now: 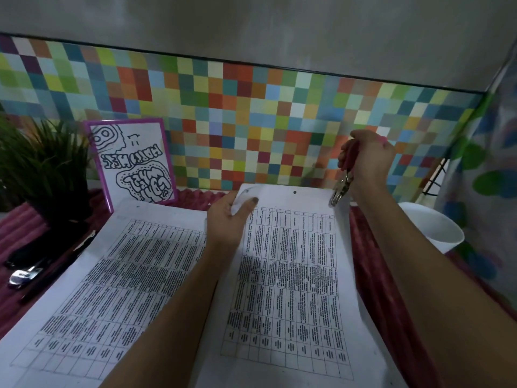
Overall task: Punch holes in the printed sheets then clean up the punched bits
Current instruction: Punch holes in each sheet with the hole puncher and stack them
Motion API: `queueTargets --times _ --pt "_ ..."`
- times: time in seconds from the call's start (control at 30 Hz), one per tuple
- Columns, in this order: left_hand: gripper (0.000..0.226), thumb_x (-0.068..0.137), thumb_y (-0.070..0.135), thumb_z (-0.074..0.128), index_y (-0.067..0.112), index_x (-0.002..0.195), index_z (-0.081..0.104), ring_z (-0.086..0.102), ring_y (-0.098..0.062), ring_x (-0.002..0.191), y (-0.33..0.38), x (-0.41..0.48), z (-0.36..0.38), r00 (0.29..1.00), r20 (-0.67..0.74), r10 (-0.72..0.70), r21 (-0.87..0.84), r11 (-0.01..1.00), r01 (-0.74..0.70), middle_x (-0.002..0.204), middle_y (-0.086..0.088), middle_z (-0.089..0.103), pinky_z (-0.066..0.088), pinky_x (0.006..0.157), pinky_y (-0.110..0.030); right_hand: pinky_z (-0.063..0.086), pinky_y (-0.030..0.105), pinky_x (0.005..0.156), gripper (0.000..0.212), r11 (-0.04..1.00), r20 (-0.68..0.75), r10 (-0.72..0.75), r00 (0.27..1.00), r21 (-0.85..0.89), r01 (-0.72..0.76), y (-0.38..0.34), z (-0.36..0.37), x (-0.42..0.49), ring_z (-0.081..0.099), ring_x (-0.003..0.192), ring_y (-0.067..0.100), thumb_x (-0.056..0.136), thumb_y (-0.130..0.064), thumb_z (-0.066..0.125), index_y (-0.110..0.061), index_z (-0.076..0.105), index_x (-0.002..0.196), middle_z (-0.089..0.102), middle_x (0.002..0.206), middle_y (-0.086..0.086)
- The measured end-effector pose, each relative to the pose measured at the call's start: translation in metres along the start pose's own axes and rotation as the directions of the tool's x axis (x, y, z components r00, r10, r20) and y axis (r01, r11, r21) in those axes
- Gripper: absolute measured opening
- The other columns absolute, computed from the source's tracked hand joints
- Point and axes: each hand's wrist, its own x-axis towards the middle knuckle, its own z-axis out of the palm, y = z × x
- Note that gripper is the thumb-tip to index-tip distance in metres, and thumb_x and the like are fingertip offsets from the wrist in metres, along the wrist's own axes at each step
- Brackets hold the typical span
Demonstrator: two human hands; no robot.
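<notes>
Right now you are mid-punch: your right hand [366, 161] is curled tight round the pink handles of the hole punch [342, 186], its metal nose at the far right corner of the printed sheet [288, 275]. Your left hand [229, 222] pinches the far left corner. The sheet is white and covered in gridded text, with one hole [294, 192] at mid-edge. Next, seat the corner squarely, then squeeze.
</notes>
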Motion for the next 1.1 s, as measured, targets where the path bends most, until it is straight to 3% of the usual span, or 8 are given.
queueTargets --times 0.4,0.53,0.67,0.8,0.93,1.0,1.07,1.1 --pt "0.009 0.092 0.015 0.065 0.015 0.097 0.072 0.072 -0.022 0.087 0.007 0.0 0.0 0.999 -0.037 -0.018 0.018 1.0 0.018 0.089 -0.003 0.075 0.059 0.08 -0.044 0.038 0.024 0.041 0.006 0.992 -0.045 -0.017 0.999 0.121 0.022 -0.006 0.0 0.0 0.047 0.04 0.022 0.084 -0.002 0.051 -0.002 0.056 0.081 0.057 0.05 0.007" --pt "0.009 0.092 0.017 0.065 0.014 0.097 0.072 0.072 -0.024 0.087 0.006 0.0 -0.001 0.999 -0.038 -0.016 0.021 1.0 0.017 0.089 -0.004 0.075 0.058 0.08 -0.045 0.039 0.024 0.042 0.009 0.994 -0.055 -0.013 0.998 0.108 0.019 -0.005 0.0 0.001 0.048 0.041 0.023 0.083 -0.004 0.051 0.0 0.058 0.087 0.057 0.051 0.007" --pt "0.011 0.091 0.022 0.066 0.013 0.096 0.071 0.071 -0.031 0.089 0.003 0.001 -0.003 0.998 -0.04 -0.042 0.009 0.999 0.042 0.09 -0.01 0.074 0.055 0.082 -0.058 0.039 0.025 0.042 0.008 0.993 -0.1 -0.014 0.995 0.112 0.025 -0.004 0.001 0.001 0.047 0.042 0.023 0.083 -0.005 0.05 -0.002 0.058 0.081 0.056 0.051 0.007" --pt "0.011 0.091 0.022 0.066 0.014 0.097 0.072 0.071 -0.029 0.09 0.003 0.001 -0.003 0.998 -0.047 -0.043 0.001 0.999 0.044 0.092 -0.008 0.075 0.055 0.083 -0.057 0.034 0.024 0.039 0.018 0.989 -0.15 -0.063 0.987 0.126 0.082 -0.003 0.0 0.0 0.042 0.038 0.021 0.086 -0.008 0.049 -0.006 0.053 0.069 0.051 0.05 0.008" --pt "0.014 0.092 0.021 0.065 0.013 0.104 0.069 0.071 -0.026 0.094 0.002 0.0 0.0 0.995 -0.05 -0.089 0.003 0.996 0.089 0.098 -0.006 0.074 0.056 0.085 -0.055 0.034 0.025 0.039 0.018 0.988 -0.131 -0.102 0.986 0.105 0.116 -0.001 0.0 -0.002 0.041 0.038 0.021 0.088 -0.008 0.049 -0.006 0.048 0.07 0.049 0.049 0.007" --pt "0.03 0.093 0.018 0.063 0.013 0.122 0.058 0.063 -0.021 0.112 0.003 -0.001 0.003 0.997 -0.08 -0.008 0.188 0.982 0.023 0.118 -0.005 0.067 0.051 0.097 -0.05 0.034 0.025 0.038 0.019 0.985 -0.12 -0.124 0.985 0.103 0.136 0.001 0.0 -0.005 0.04 0.036 0.021 0.088 -0.007 0.049 -0.005 0.047 0.07 0.048 0.047 0.008" --pt "0.054 0.093 0.018 0.061 0.013 0.141 0.04 0.042 -0.02 0.133 0.011 0.002 0.009 0.97 -0.097 0.224 0.564 0.815 -0.132 0.142 -0.005 0.047 0.036 0.112 -0.045 0.033 0.025 0.038 0.019 0.981 -0.095 -0.153 0.984 0.106 0.162 0.002 0.001 -0.009 0.04 0.036 0.022 0.089 -0.007 0.048 -0.003 0.049 0.07 0.048 0.047 0.009" --pt "0.058 0.093 0.02 0.06 0.013 0.145 0.035 0.033 -0.02 0.138 0.019 0.004 0.016 0.945 -0.059 0.321 0.658 0.725 -0.205 0.148 -0.005 0.039 0.029 0.116 -0.043 0.032 0.026 0.038 0.021 0.978 -0.077 -0.17 0.982 0.106 0.178 0.002 0.001 -0.011 0.039 0.036 0.022 0.089 -0.006 0.048 -0.003 0.049 0.068 0.047 0.047 0.009"
